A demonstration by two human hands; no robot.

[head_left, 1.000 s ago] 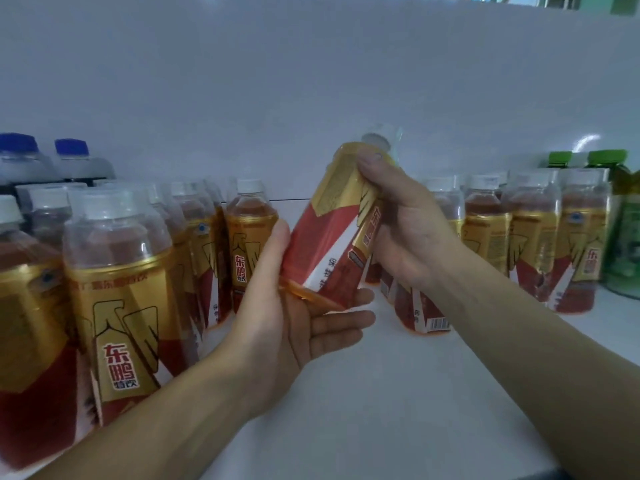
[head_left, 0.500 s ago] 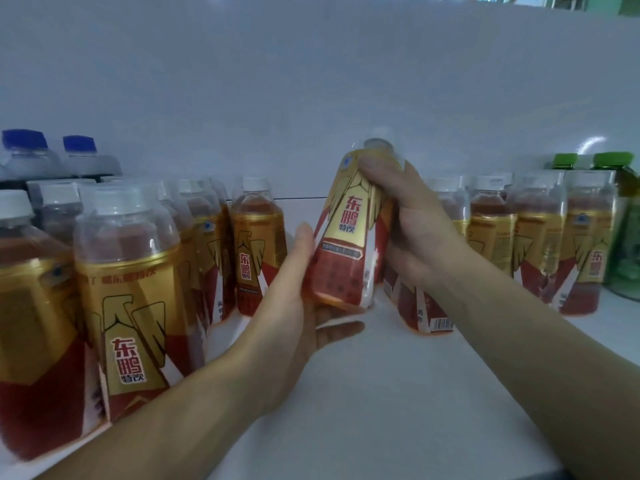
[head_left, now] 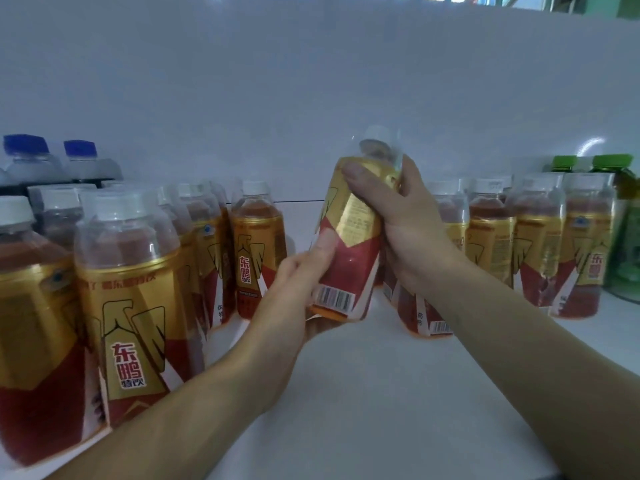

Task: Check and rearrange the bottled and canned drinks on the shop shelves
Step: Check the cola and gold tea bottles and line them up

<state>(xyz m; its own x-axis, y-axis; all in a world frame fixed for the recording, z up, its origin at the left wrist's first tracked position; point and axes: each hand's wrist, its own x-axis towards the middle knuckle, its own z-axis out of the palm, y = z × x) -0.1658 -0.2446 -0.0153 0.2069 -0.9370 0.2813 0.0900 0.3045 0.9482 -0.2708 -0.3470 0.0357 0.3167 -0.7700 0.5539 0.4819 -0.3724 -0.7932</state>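
Head view: a gold-and-red labelled bottle [head_left: 349, 251] is held just above the white shelf [head_left: 381, 393], slightly tilted, with its barcode facing the camera. The left hand [head_left: 298, 296] cups its base from the left, thumb pressed on the red part of the label. The right hand [head_left: 408, 233] grips its upper part, fingers curled over the gold label below the clear cap. Matching bottles stand in a left group [head_left: 131, 306] and a right group [head_left: 540, 251]. Blue-capped bottles [head_left: 31, 161] stand far left and green-capped bottles [head_left: 609, 168] far right.

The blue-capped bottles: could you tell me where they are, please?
In the head view, the blue-capped bottles stand far left at the back of the shelf, behind the gold-labelled drink bottles.
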